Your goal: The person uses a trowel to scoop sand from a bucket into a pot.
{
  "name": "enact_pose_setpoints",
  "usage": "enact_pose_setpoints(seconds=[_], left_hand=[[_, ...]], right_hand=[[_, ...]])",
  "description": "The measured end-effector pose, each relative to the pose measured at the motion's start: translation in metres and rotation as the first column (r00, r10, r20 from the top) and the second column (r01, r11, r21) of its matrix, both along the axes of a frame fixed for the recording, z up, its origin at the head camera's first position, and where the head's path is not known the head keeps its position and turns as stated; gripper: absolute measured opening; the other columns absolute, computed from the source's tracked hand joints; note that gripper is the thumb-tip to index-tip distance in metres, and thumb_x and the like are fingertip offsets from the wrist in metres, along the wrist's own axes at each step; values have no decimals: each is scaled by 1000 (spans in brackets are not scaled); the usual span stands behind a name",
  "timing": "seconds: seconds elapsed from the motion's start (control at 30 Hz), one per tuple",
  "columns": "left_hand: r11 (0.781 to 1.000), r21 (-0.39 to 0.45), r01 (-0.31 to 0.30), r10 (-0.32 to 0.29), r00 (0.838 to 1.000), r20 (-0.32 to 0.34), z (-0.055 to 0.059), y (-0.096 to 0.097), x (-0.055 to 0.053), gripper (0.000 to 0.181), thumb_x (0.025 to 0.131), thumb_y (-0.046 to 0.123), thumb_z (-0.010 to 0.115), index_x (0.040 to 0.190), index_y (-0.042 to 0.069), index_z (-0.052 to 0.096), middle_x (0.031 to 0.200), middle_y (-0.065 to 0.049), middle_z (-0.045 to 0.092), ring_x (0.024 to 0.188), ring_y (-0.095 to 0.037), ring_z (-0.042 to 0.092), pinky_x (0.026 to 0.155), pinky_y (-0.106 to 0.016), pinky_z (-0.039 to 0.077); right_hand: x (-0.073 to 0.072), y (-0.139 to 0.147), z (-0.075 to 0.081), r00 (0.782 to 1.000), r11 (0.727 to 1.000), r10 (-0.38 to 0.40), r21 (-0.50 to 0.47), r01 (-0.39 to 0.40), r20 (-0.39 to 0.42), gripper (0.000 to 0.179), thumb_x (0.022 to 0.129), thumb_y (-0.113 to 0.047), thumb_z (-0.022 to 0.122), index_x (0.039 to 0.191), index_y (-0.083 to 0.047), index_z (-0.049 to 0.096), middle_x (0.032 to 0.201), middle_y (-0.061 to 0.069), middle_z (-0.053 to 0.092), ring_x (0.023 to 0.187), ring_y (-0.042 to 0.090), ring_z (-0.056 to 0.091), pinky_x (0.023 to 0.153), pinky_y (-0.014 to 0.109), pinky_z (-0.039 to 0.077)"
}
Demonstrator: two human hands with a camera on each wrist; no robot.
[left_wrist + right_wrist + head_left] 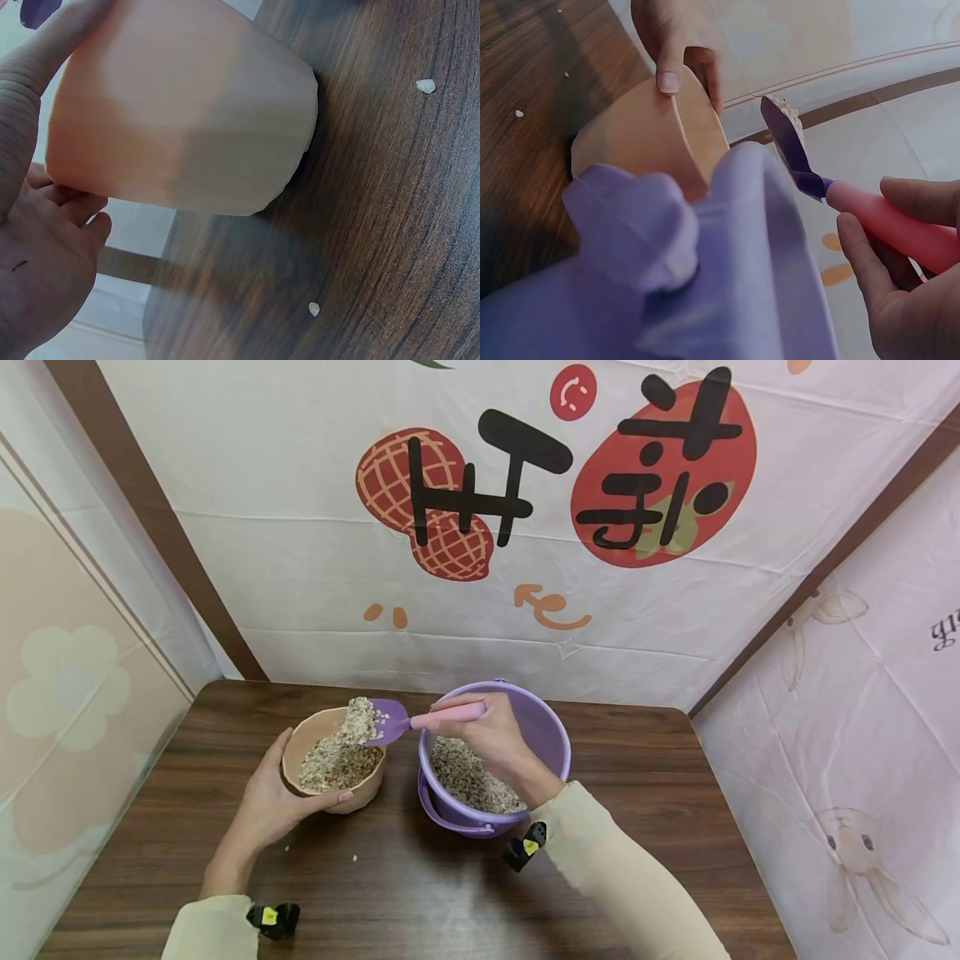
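Note:
My left hand (272, 810) holds a peach-coloured pot (366, 795) at its side, with the thumb along the near rim and the fingers round the far left. Pale, coarse gravel (333, 768) lies inside the pot. In my right hand (501, 739) is a small shovel (390, 722) with a purple blade and a pink handle (892, 221), gripped between thumb and fingers. The blade carries a heap of the same gravel over the pot's rim. Below the right hand stands a lilac bucket (550, 727), partly filled with gravel (471, 777).
Everything is on a dark wooden table (390, 910). Loose grains (426, 86) lie on the wood in front of the pot. The bucket's handle (442, 818) hangs down on its near side. A printed cloth (300, 593) stands behind the table's far edge.

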State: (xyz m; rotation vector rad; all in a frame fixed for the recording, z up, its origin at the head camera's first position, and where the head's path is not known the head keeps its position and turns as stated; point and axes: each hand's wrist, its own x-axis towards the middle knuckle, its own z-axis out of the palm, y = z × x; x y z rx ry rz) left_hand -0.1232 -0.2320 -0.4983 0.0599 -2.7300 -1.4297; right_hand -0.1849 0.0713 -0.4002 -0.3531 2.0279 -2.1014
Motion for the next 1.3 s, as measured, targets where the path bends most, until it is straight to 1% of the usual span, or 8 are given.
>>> enact_pose_setpoints(seconds=[0.03,0.13,0.2,0.27,0.4,0.6,1.03,1.3], left_hand=[[1000,-4,0,0,1000,3,0,0,0,137,67,41,96,163,3,5,157,-34,28,139,-54,32,105,-72,32],[1000,-8,1,-1,1000,17,0,0,-1,137,68,43,95,163,4,4,157,-34,27,139,-54,32,105,-72,32],[1000,-8,1,-1,1000,19,0,0,-1,137,68,43,95,163,4,4,157,-34,27,139,-54,31,105,-72,32],[1000,-4,2,-2,1000,21,0,1,-1,137,68,42,95,163,5,3,157,-34,26,139,-54,31,105,-72,32],[1000,-3,0,0,1000,21,1,1,-1,137,68,42,95,163,5,3,157,-34,26,140,-54,31,105,-72,32],[1000,-7,-1,1,1000,18,1,1,-1,137,68,42,95,163,5,4,157,-33,27,139,-54,32,105,-72,32],[1000,1,0,0,1000,3,0,1,0,136,68,40,96,163,4,5,157,-34,28,139,-54,32,105,-72,32],[1000,-2,-6,6,1000,14,0,1,1,137,68,42,95,163,5,5,158,-33,27,140,-54,31,105,-72,32]], right_hand=[[0,-1,0,1000,1000,0,0,0,1,27,81,7,79,106,11,74,89,11,77,89,16,71,81,39,58],[0,-3,0,1000,1000,-6,6,6,8,27,80,8,80,106,9,75,89,14,77,90,17,72,85,47,58],[0,-5,1,1000,1000,-16,20,16,9,27,80,7,80,106,9,75,90,15,76,90,18,72,84,44,58],[-1,-6,2,999,999,-28,37,27,15,27,79,8,81,105,8,76,90,16,76,91,18,72,78,33,58],[-1,-9,3,998,996,-52,79,50,23,25,78,8,81,103,6,77,91,15,77,93,17,71,72,23,55],[-1,-11,4,996,991,-75,117,70,38,25,77,6,83,101,4,78,87,13,77,98,15,69,73,23,53],[-2,-12,1,993,981,-107,165,99,43,23,76,3,85,98,1,79,83,11,77,92,14,69,69,23,52],[-1,-11,3,993,960,-122,255,118,0,21,76,-2,87,96,-4,81,86,4,78,89,12,66,66,24,47]])
